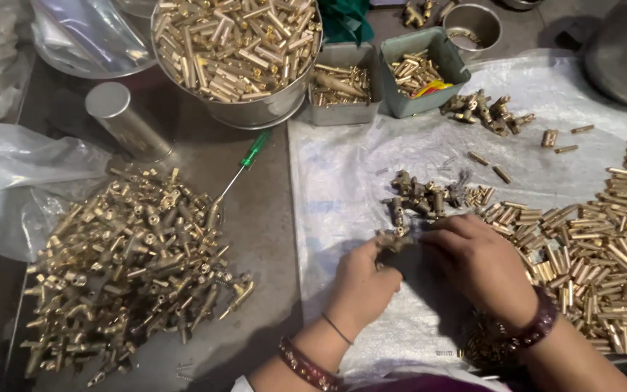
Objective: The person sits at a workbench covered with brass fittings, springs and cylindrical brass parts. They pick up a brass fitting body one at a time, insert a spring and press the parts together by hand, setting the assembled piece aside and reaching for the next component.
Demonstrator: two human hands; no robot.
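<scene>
I see a brass fitting [395,239] pinched between both hands over the white sheet [342,189]: my left hand [363,283] closes its fingers on it from below, my right hand [477,258] grips its other end. Just beyond lies a small cluster [419,196], tubes [604,247] to the right, a fittings heap [136,261] well left, a screwdriver [244,163] between.

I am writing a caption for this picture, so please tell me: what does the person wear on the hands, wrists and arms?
The left hand and the right hand are bare, with no gloves, and no rings can be made out. The left wrist carries a thin dark bangle and, lower on the forearm, a broad maroon bangle with gold pattern. The right wrist carries a broad dark maroon bangle. The forearms are uncovered; purple cloth shows at the bottom edge.
</scene>
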